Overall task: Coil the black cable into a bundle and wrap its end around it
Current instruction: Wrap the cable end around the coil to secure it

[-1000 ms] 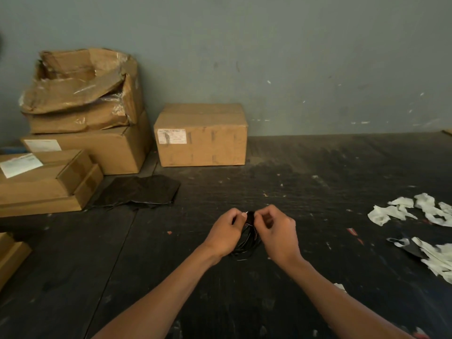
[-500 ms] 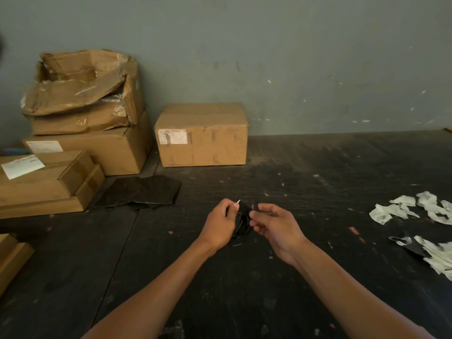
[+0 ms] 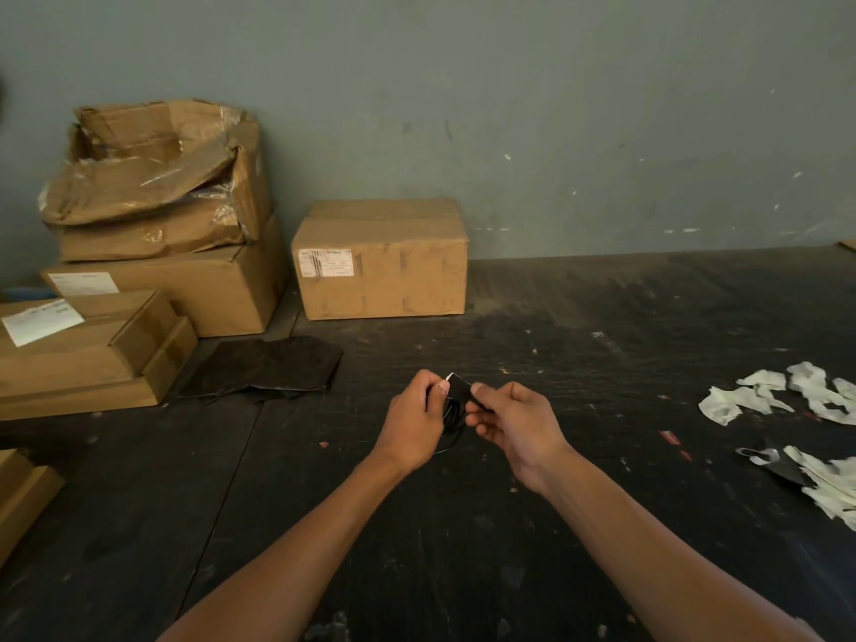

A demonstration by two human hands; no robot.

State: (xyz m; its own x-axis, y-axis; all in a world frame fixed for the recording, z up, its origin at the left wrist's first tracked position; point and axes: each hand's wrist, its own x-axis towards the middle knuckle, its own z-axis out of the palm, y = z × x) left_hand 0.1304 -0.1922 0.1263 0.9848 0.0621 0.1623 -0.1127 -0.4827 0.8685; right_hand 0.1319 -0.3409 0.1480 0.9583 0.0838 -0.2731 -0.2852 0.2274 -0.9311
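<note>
A small coil of thin black cable (image 3: 453, 419) hangs between my two hands above the dark table (image 3: 602, 345). My left hand (image 3: 414, 421) grips the coil's left side with thumb and fingers closed. A flat black strip (image 3: 459, 389) with a white corner crosses the top of the coil, and my right hand (image 3: 514, 424) pinches its right end between thumb and forefinger. Most of the coil is hidden behind my fingers.
Cardboard boxes (image 3: 380, 259) stand along the grey wall, with a stack (image 3: 153, 224) at the left. A black sheet (image 3: 264, 368) lies in front of them. White paper scraps (image 3: 787, 391) and a dark scrap (image 3: 778, 465) litter the right side.
Both hands have lifted the coil farther from me. My right hand has shifted from the coil's top to its right side, drawing the black strip across the top.
</note>
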